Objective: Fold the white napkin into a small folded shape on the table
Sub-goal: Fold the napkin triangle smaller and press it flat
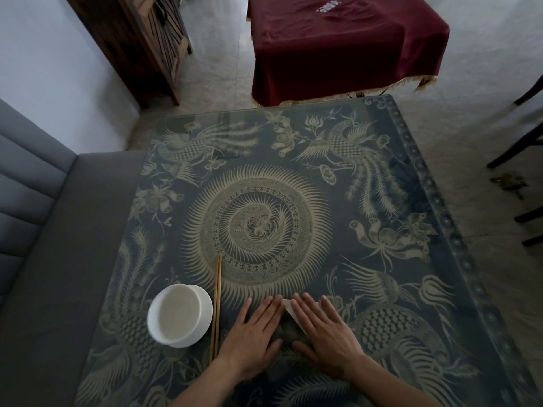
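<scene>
Both hands lie flat, palms down and fingers spread, with no grip closed on anything: the left hand (255,333) and the right hand (324,333) press side by side on the tabletop (382,201). The white napkin (289,309) is almost wholly hidden beneath them; only a small pale wedge shows in the gap between the forefingers, running under the right palm, so its folded shape cannot be made out. Whether the left hand covers any of it is unclear. Just left of the left hand lies a pair of wooden chopsticks (217,306), their near ends cut off by the wrist. Beside those sits a white bowl (179,315). The tabletop is dark with pale bird and sunburst patterns. Further off stands a table draped in maroon cloth (338,48).
</scene>
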